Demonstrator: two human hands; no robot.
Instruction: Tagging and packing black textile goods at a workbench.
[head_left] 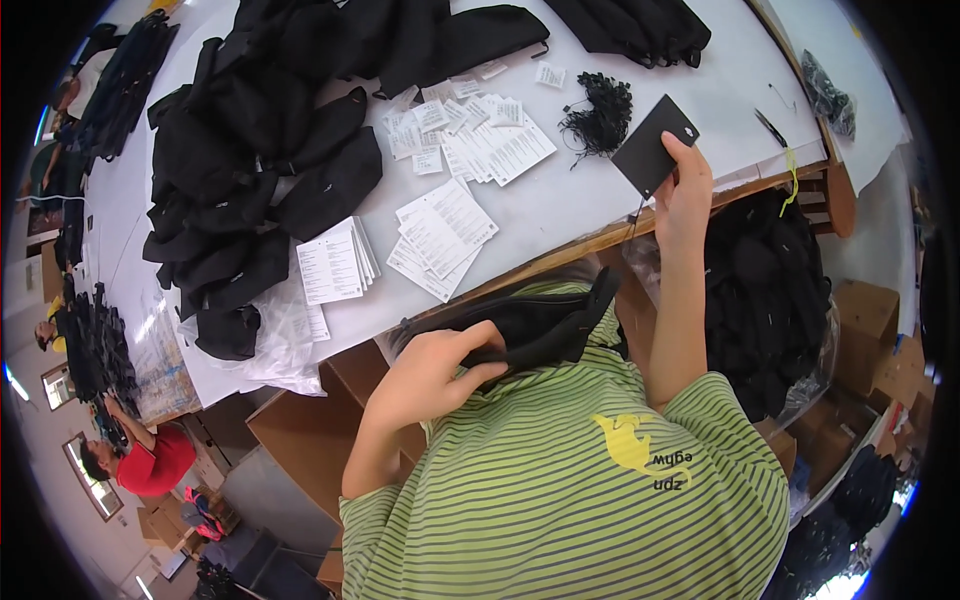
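My left hand (430, 375) is closed on the edge of a black fabric pouch (545, 325) held against my body at the table's front edge. What seems to be a zip runs along the pouch's opening, and some of my fingertips are hidden inside it. Raised over the table edge, my right hand (685, 190) pinches a black hang tag (645, 148) between thumb and fingers. The tag has a punched slot near one corner, and a short dark string dangles from its lower end. A bundle of black tag strings (600, 112) lies just left of the tag.
Black fabric goods (250, 150) are heaped on the white table (550, 200). Printed white cards (445, 230) and small packets (425, 120) lie in front. Dark snips (770, 128) rest at right, above a bag of black goods (765, 290). Another person (155, 460) works at far left.
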